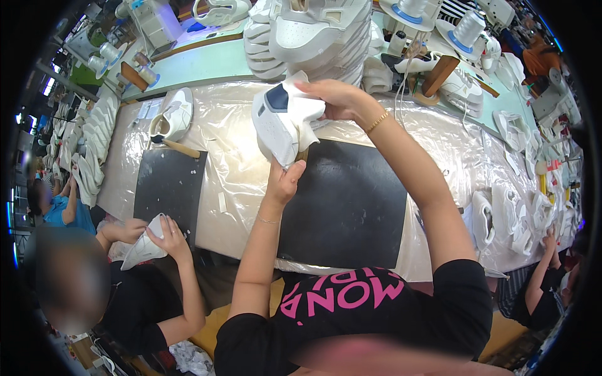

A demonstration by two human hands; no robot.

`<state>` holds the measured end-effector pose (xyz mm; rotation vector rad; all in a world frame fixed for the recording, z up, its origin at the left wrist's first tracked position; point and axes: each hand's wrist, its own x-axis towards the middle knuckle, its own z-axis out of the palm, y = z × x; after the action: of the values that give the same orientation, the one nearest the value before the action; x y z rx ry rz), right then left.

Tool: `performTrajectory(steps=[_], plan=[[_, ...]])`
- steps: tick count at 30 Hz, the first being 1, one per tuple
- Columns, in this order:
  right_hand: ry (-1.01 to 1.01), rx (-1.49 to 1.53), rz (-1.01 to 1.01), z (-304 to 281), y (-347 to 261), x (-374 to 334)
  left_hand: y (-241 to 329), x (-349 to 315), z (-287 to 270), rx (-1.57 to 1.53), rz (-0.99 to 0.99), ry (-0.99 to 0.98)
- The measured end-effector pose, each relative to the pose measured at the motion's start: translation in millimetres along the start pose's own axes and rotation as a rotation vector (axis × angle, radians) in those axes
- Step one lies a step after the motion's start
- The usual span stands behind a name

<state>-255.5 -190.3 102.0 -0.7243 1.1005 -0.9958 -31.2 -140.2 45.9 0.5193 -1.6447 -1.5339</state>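
Note:
A white shoe upper (271, 133) with a navy patch is held up between both my hands, above the plastic-covered table (235, 169). My left hand (285, 183) grips its lower end, thumb pressed against the near edge. At the upper right, my right hand (338, 99) has its fingers closed on the upper's soft, folded edge; some fingertips are hidden behind the material. Just below and to the right lies a large black board (348, 203) on the table.
Stacked white uppers (313, 41) rise at the back centre. Another upper (178, 116) and a wooden-handled tool (180, 148) lie left, by a second black board (166, 188). A co-worker's hands (169, 237) hold a white piece (143, 252). Thread cones (469, 31) stand back right.

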Motion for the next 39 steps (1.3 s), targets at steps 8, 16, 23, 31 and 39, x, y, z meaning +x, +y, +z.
performTrajectory(steps=[8,16,23,31,39], plan=[[0.01,0.257,-0.398,11,55,-50,10,5,5,0.057,0.012,-0.064],[0.202,-0.247,-0.698,16,25,-67,17,1,4,0.36,0.03,-0.052],[0.215,-0.002,-0.492,25,27,-79,14,4,1,0.442,0.034,-0.139],[0.134,0.54,-0.342,53,94,-86,11,4,17,0.362,0.013,-0.101],[0.402,0.379,-0.651,70,98,-81,4,6,31,0.486,0.194,0.058]])
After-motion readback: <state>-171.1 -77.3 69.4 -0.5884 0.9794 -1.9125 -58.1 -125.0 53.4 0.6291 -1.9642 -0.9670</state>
